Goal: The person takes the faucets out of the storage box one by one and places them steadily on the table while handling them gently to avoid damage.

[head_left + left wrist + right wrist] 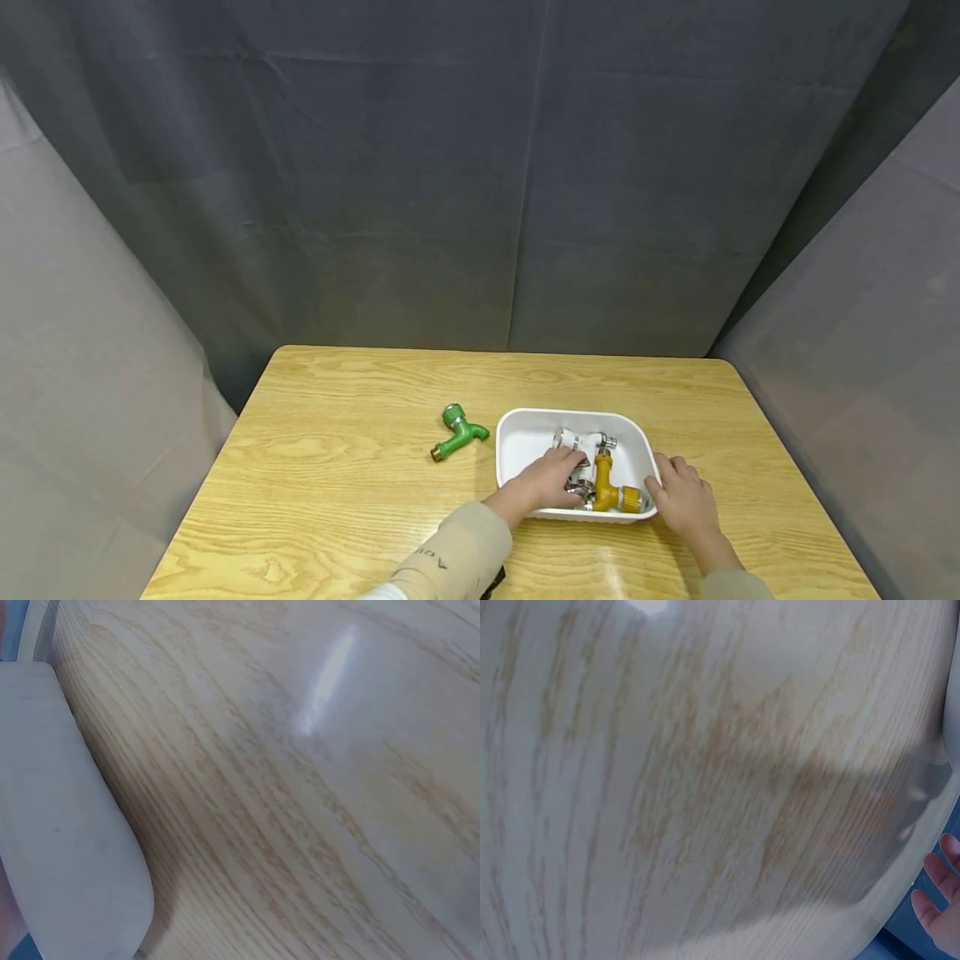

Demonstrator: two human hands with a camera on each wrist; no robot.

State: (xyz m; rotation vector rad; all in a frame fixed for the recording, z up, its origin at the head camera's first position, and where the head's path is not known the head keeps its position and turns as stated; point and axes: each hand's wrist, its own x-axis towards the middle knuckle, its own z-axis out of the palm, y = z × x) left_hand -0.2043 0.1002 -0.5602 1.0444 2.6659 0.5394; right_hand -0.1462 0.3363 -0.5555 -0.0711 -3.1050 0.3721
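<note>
In the head view a white plastic basin (525, 425) holds several taps. A yellow tap (604, 483) lies at its right side, and a white tap (573, 442) with metal ends lies behind. My left hand (543, 482) reaches over the left rim, its thumb and fingers around shiny metal parts (577, 492); the hand covers much of them, so a grip cannot be made out. My right hand (684, 500) rests at the right rim, thumb against it and fingers outside. Its fingertips (928, 907) show at the right wrist view's edge. A green tap (459, 433) lies left of the basin.
The wooden table (337, 483) carries the basin right of its middle. A dark grey curtain (420, 208) hangs behind the table, with pale cloth walls on the left (82, 350) and right (862, 333).
</note>
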